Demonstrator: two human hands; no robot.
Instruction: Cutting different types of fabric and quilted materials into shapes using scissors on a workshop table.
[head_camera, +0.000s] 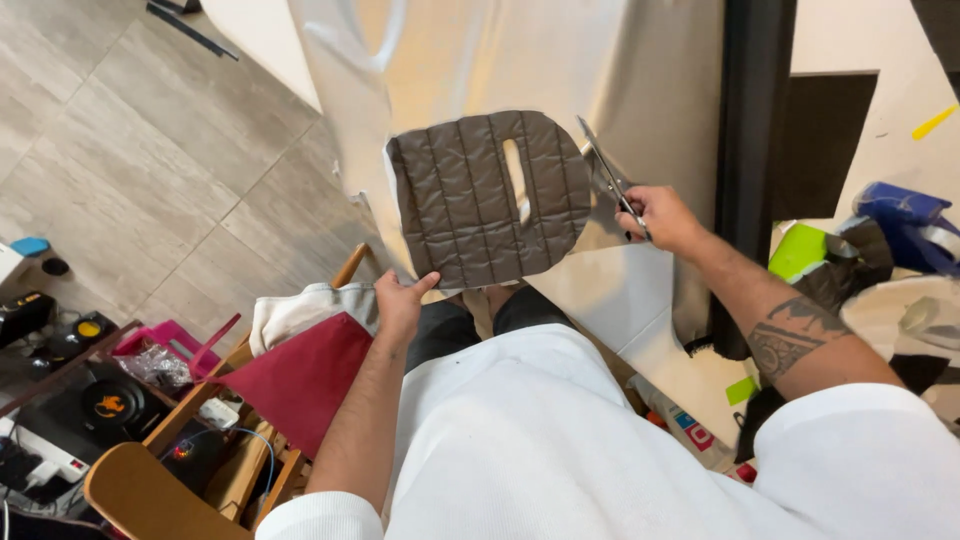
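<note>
A grey quilted fabric panel with a long slot cut in its middle lies on top of a shiny silver fabric sheet. My left hand pinches the panel's lower left corner. My right hand is closed on a pair of scissors, whose blades point up along the panel's right edge against the silver sheet.
A dark red cloth and a white cloth hang over a wooden chair at left. Electronics and cables sit on the tiled floor. Fabric scraps and a blue bag pile up at right.
</note>
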